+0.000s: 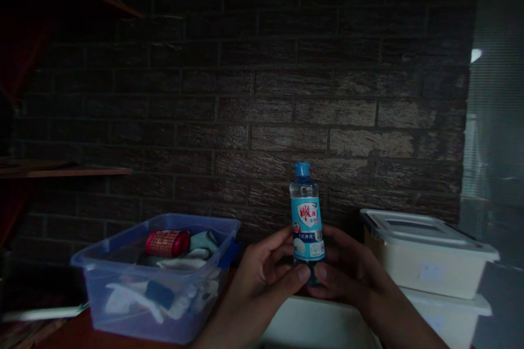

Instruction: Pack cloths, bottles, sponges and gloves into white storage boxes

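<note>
A small clear bottle (306, 212) with a blue cap and a teal and white label stands upright in front of a dark brick wall. Both of my hands hold it by its lower half. My left hand (262, 278) wraps it from the left, thumb on the front near the base. My right hand (347, 272) grips it from the right, thumb meeting the other thumb low on the bottle.
A translucent blue-tinted bin (123, 262) at the left holds cloths and a red cylindrical item (167, 242). Two stacked white lidded boxes (429, 262) stand at the right. A white container edge (323, 322) lies below my hands. Wooden shelves (65, 172) are at the far left.
</note>
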`<action>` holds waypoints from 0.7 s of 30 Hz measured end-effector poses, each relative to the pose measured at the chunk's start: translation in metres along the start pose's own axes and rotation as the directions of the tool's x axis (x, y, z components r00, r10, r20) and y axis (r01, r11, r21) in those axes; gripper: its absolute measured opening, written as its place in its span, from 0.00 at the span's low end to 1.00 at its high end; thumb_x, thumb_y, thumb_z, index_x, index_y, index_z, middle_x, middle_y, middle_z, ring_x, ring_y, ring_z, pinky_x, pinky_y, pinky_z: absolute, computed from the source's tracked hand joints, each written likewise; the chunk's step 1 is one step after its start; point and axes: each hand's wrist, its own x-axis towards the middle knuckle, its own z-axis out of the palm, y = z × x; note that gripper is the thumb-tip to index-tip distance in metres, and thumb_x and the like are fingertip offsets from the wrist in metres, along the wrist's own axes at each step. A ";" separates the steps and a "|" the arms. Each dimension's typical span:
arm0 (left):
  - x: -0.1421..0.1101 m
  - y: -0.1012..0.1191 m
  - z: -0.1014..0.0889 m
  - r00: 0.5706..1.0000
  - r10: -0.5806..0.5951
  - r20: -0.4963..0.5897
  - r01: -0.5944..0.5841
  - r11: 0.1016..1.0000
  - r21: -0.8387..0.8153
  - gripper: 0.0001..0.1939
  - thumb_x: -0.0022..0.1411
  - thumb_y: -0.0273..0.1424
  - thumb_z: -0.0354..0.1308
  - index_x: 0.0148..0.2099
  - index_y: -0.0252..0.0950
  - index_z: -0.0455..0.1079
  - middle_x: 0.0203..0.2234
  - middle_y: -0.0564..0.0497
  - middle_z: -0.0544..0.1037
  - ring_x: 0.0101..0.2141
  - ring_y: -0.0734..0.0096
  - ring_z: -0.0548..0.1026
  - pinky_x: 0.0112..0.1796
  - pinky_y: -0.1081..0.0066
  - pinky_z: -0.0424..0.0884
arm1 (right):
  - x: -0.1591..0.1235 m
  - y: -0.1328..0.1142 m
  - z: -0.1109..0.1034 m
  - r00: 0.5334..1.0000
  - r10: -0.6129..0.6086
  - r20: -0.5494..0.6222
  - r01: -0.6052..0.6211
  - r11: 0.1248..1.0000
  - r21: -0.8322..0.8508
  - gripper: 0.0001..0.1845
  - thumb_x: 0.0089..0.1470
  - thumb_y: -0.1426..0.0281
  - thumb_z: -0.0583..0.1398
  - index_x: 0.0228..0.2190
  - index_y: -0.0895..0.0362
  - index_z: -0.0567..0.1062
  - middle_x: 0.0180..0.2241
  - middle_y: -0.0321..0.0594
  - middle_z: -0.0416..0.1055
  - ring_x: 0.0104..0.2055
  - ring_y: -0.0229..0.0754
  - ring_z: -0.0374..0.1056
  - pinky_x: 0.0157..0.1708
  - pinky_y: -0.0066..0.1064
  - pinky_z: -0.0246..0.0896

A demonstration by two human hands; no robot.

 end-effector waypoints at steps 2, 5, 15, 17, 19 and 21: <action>0.002 -0.002 0.001 1.000 -0.002 0.009 0.002 1.000 0.017 0.31 0.63 0.29 0.67 0.67 0.45 0.67 0.59 0.41 0.74 0.55 0.52 0.75 0.48 0.61 0.75 | 0.000 -0.001 0.001 1.000 0.005 -0.015 -0.005 1.000 0.016 0.38 0.54 0.62 0.71 0.63 0.52 0.65 0.52 0.48 0.77 0.54 0.55 0.75 0.53 0.50 0.72; 0.004 -0.009 -0.001 0.999 0.048 -0.020 -0.047 0.997 0.059 0.28 0.64 0.30 0.66 0.65 0.45 0.70 0.62 0.43 0.70 0.57 0.52 0.72 0.51 0.61 0.75 | 0.002 0.003 -0.001 1.000 0.005 -0.017 -0.005 1.000 -0.001 0.37 0.55 0.60 0.71 0.62 0.52 0.66 0.52 0.49 0.77 0.51 0.54 0.76 0.52 0.50 0.73; 0.004 -0.014 -0.005 0.998 0.049 -0.025 -0.046 0.994 0.104 0.25 0.67 0.32 0.63 0.65 0.45 0.70 0.59 0.45 0.71 0.59 0.52 0.70 0.59 0.57 0.68 | 0.013 0.004 -0.011 0.993 -0.075 0.096 0.090 0.983 -0.163 0.29 0.56 0.61 0.70 0.56 0.54 0.74 0.47 0.45 0.78 0.38 0.39 0.73 0.37 0.30 0.71; 0.005 -0.012 -0.006 0.997 0.045 -0.062 -0.033 0.983 0.182 0.25 0.68 0.34 0.61 0.66 0.46 0.68 0.58 0.45 0.72 0.57 0.54 0.71 0.58 0.57 0.68 | 0.013 0.003 -0.011 0.995 -0.046 0.092 0.066 0.973 -0.223 0.29 0.54 0.61 0.71 0.56 0.55 0.74 0.41 0.42 0.79 0.33 0.35 0.71 0.32 0.26 0.67; 0.007 -0.012 -0.007 0.993 0.062 -0.099 -0.034 0.965 0.260 0.25 0.68 0.35 0.61 0.66 0.44 0.69 0.57 0.44 0.73 0.54 0.57 0.73 0.58 0.58 0.68 | 0.012 0.006 -0.009 0.996 -0.042 0.075 0.061 0.960 -0.274 0.31 0.53 0.61 0.72 0.56 0.54 0.74 0.37 0.40 0.79 0.31 0.35 0.69 0.28 0.23 0.63; 0.010 -0.013 -0.007 0.992 0.056 -0.111 -0.026 0.966 0.258 0.24 0.67 0.36 0.63 0.63 0.41 0.70 0.53 0.43 0.77 0.50 0.57 0.76 0.55 0.59 0.70 | 0.012 0.011 -0.007 0.995 -0.080 0.065 0.098 0.936 -0.338 0.29 0.53 0.61 0.72 0.54 0.54 0.75 0.38 0.40 0.79 0.33 0.37 0.70 0.27 0.24 0.64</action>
